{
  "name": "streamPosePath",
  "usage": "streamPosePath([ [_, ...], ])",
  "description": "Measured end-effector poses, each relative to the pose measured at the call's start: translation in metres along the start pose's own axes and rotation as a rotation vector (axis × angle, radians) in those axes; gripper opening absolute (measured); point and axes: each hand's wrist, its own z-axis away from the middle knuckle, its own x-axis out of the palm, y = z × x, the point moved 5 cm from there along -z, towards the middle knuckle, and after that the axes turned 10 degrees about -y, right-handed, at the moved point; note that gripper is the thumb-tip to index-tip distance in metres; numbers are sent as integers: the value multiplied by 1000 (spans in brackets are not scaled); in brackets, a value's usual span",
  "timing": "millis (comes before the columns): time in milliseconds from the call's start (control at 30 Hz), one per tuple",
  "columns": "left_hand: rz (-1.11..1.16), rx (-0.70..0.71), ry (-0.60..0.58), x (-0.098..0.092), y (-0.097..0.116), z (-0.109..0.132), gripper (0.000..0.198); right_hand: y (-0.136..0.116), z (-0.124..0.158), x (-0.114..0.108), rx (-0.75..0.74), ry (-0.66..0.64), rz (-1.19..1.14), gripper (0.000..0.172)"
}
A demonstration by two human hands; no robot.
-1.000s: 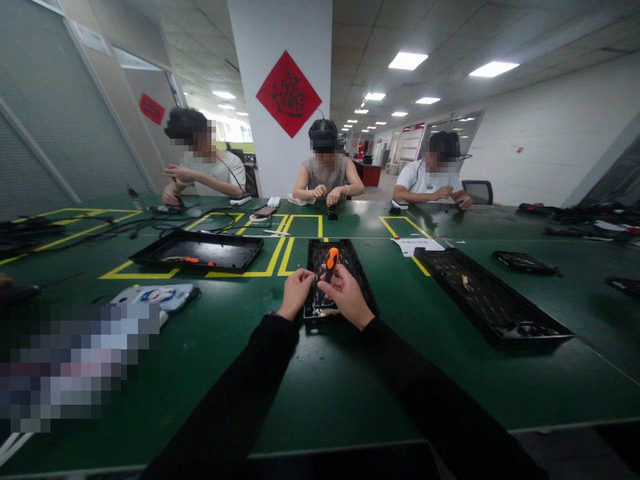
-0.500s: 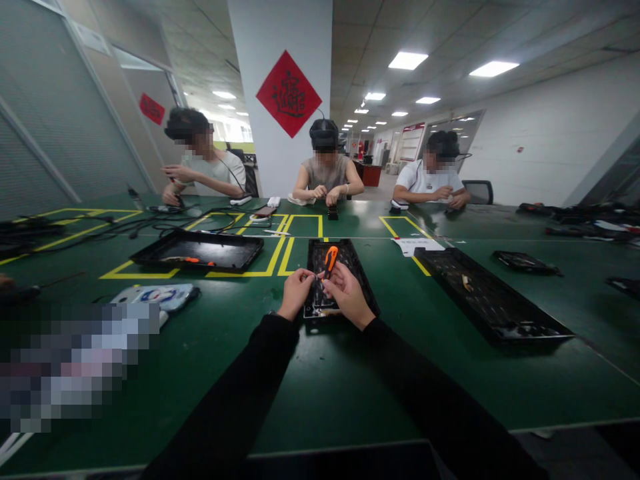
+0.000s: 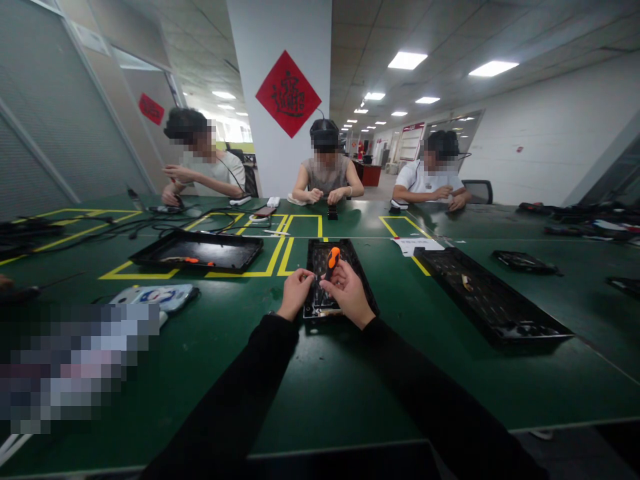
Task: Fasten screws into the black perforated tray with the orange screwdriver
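screwdriver (image 3: 333, 259): orange-and-black handle uppermost, leaning slightly right, over black tray (image 3: 356, 257) | tray: rectangular, open-topped, long sides near-to-far, flat on worktop (image 3: 320, 387)

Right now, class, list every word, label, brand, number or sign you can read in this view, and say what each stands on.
"招财进宝", apparently, merged into one character: black, on the red diamond sign on the white pillar.
Too blurred to read: the smaller red sign at left.
Too blurred to read: print on the white paper on the green table.
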Motion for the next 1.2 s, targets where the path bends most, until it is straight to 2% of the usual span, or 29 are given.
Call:
streamPosePath([
  [300,14,-6,6,0,2,1,18,-1,0,5,23,-55,-28,33],
  [567,-15,16,-1,0,0,0,18,2,0,0,14,-9,83,37],
  [767,2,29,7,1,-4,-1,19,0,1,1,-9,-11,-5,49],
  [1033,-9,12,0,0,-1,-1,18,-7,2,4,-34,-7,8,33],
  [1200,-30,6,-6,-1,1,-1,19,0,1,1,-11,21,70,39],
])
